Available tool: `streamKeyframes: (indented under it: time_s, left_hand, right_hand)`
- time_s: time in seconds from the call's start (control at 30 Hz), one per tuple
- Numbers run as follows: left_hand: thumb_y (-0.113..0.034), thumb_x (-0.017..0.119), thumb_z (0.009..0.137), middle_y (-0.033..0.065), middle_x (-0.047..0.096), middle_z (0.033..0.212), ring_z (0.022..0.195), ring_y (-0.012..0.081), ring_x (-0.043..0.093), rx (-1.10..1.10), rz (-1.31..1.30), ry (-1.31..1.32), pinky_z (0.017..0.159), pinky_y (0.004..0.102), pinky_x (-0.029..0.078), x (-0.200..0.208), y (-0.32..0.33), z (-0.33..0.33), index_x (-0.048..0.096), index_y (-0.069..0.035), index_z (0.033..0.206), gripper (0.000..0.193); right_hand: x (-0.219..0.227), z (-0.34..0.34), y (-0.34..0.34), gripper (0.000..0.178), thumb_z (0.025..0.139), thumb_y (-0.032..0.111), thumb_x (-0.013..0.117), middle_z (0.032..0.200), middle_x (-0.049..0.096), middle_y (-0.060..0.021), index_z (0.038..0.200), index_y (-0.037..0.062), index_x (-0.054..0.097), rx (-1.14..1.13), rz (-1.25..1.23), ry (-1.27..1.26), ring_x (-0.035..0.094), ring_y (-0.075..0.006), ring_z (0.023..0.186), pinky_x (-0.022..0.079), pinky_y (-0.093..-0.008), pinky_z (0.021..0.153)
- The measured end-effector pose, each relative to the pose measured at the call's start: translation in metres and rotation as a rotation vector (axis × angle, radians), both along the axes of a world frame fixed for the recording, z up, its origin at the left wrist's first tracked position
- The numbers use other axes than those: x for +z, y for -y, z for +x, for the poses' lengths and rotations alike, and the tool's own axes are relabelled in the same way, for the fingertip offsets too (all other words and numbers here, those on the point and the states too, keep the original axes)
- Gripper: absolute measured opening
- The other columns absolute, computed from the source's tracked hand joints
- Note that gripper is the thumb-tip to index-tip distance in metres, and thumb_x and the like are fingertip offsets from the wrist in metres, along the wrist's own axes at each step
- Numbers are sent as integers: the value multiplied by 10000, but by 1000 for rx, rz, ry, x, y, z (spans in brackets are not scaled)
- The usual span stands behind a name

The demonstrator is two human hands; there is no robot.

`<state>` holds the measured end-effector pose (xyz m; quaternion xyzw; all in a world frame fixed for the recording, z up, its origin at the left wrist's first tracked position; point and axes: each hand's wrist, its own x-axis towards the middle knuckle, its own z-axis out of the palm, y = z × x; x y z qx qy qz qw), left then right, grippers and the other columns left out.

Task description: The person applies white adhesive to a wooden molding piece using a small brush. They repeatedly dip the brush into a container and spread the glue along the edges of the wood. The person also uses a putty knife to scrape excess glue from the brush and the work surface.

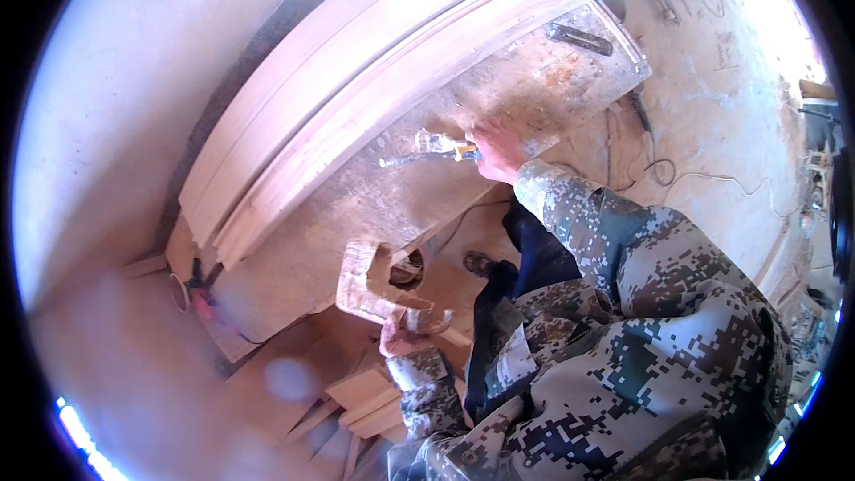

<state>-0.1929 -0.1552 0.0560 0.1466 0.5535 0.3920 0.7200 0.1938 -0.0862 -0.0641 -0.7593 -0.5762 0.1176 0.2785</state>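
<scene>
My right hand [500,150] is closed at the near edge of a worn workbench [303,276]. In it is a yellow-handled hand tool [465,152]; pale metal parts of it point left over the bench top, and its exact kind I cannot make out. Lower down, my left hand [403,338] grips the lower end of a C-shaped wooden piece [358,281]. The piece is held upright by the bench's near edge, its opening turned to the right. My fingers behind it are partly hidden.
Long pale wooden boards [356,80] lie along the bench's far side by the wall. A dark-handled tool [581,38] rests at the right end. A red power tool [209,307] is at the left end. Wood offcuts [370,401] lie below; a cable [659,169] crosses the floor.
</scene>
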Motion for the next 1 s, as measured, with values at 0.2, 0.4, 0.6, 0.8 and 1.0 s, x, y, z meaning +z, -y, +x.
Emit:
streamKeyframes:
  time_s: [0.2,0.4,0.6,0.8,1.0]
  left_hand:
    - [-478,542,911,184,667,1078,915,385,653,38,57,253,746,550,548,17,-62,61,537,-32,1311,599]
    - [-658,356,948,171,645,1040,811,363,627,192,-254,166,577,467,486,7,-151,103,526,-131,1312,663]
    - [-738,372,909,212,613,1011,864,340,592,160,-438,126,758,448,511,3,-200,91,508,40,1193,840]
    - [-322,501,994,232,570,1263,1088,398,601,-140,-19,319,885,538,507,1,-168,128,413,5,1388,520]
    - [89,627,866,160,639,1159,939,284,676,-73,125,195,777,361,555,-5,-165,136,591,4,1225,371]
  right_hand:
    - [11,-4,-5,319,714,70,678,973,671,-191,1028,18,654,-54,-177,-262,641,-377,949,504,-465,820]
    - [57,-13,6,463,654,171,796,931,680,-167,1064,13,649,-193,-217,-609,657,-294,886,519,-376,825]
    - [91,-32,1,333,705,27,774,884,636,4,1013,36,646,-222,-149,-1202,584,-97,805,497,-268,748]
    - [93,-39,10,272,705,-25,715,898,642,-18,961,26,637,-205,-145,-1263,583,-92,802,493,-267,715]
    - [93,-59,18,285,676,-48,681,910,664,-55,942,28,613,-184,-299,-1362,623,-133,819,509,-275,711]
